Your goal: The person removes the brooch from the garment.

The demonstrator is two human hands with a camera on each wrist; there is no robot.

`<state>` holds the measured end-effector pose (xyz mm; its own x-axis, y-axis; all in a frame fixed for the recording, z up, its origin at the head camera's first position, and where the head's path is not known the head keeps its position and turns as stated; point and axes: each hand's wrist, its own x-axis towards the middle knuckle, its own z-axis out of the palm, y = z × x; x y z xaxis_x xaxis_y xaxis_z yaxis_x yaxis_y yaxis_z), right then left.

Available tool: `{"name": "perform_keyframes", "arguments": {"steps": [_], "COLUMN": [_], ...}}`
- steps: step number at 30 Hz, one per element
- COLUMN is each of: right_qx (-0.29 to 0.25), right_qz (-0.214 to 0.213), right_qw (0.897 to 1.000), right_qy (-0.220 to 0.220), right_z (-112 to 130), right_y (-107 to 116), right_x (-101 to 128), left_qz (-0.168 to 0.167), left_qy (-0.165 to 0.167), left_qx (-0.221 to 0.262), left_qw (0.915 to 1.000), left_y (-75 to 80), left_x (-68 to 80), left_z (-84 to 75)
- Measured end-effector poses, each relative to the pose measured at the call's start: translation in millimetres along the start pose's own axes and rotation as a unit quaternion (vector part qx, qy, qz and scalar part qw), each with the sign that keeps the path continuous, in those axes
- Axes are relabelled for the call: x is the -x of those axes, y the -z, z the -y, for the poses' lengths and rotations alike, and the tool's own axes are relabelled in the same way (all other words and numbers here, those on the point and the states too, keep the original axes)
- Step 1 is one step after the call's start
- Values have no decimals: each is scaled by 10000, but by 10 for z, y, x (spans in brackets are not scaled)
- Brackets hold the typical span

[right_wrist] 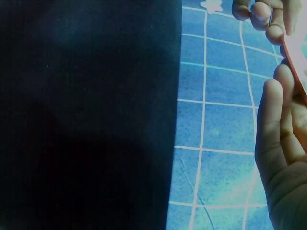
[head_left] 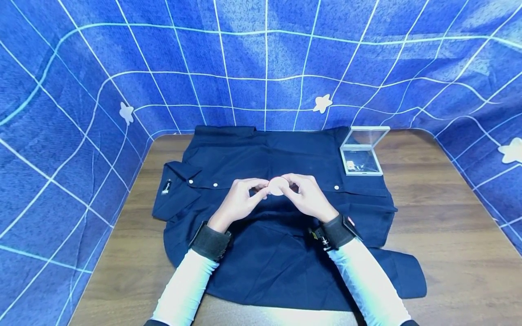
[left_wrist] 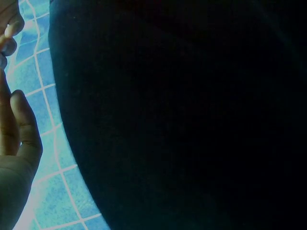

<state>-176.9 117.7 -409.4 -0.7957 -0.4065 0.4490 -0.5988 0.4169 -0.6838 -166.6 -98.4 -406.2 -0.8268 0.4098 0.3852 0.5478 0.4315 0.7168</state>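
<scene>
A small, flat round disc (head_left: 278,186), pale on its face with a red edge, is between my two hands above a dark navy shirt (head_left: 261,253). My right hand (head_left: 303,194) pinches it, thumb across the pale face. From the other side, the fingertips of my left hand (head_left: 242,201) pinch its left edge. In the right wrist view the red-edged disc (right_wrist: 295,64) shows at the right border, held by both hands. The shirt lies spread sideways, with its collar (head_left: 175,192) on the left and white buttons along its front.
On the shirt's upper right stands a square case (head_left: 362,161) with its clear lid raised and a small white piece inside. Beneath everything is a wooden table (head_left: 444,199). A blue gridded curtain (head_left: 244,54) with pale stars surrounds its back and sides.
</scene>
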Motion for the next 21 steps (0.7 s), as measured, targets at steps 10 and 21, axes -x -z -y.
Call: {"name": "perform_keyframes", "arguments": {"steps": [10,21], "right_qx": [131,-215], "right_qz": [-40,111], "right_qw": [9999,9996], "right_qy": [96,-117], "right_z": [-19,5], "right_y": [11,49], "right_x": [0,1], "left_qz": [-16,-72], "left_qy": [-22,39], "left_qx": [62,156], "left_qw": [10000,9998], "left_y": [3,1], "left_x": [-6,-6], "left_z": [6,30]}}
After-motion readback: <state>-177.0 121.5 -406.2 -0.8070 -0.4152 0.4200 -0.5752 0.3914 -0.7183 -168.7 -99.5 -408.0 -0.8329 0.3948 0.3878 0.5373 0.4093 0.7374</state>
